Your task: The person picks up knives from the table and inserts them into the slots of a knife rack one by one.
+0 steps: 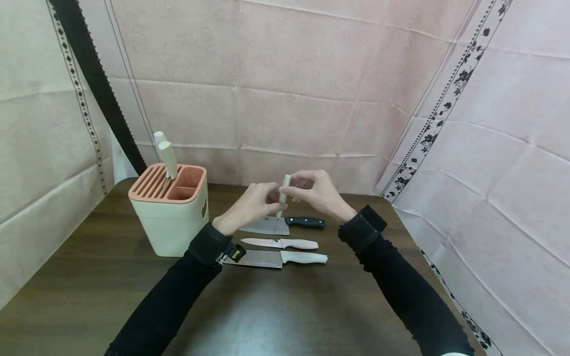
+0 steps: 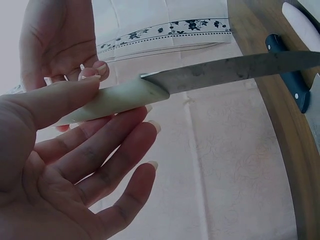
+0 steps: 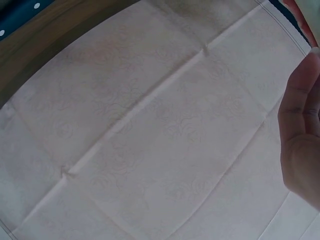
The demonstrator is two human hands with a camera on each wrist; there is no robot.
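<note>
Surroundings: we see a dark wooden table (image 1: 276,306) hung round with pink cloth (image 1: 311,89); a cream knife block (image 1: 171,212) with a coral slotted top stands at the left, two pale handles (image 1: 166,155) rising from it.
On the table: three knives lie side by side below the hands, blades to the left: a black-handled cleaver (image 1: 285,225) farthest back, a pale pink-handled knife (image 1: 280,243) in the middle, a white-handled cleaver (image 1: 276,258) nearest us.
In the way: our left wrist and its black cuff cover the left end of the nearest blades.
Left hand (image 1: 251,205): raised above the table, fingers fairly straight, the thumb and fingers pinching the held knife's handle.
Right hand (image 1: 318,190): raised opposite the left, fingertips curled onto the top of the same handle; the right wrist view shows only the hand's edge, so we judge this grip probable rather than sure.
Held knife (image 2: 200,80): in the air between both hands, above the black-handled cleaver.
Its axis: near upright in the head view, cream handle (image 1: 283,189) up, blade pointing down toward the table.
</note>
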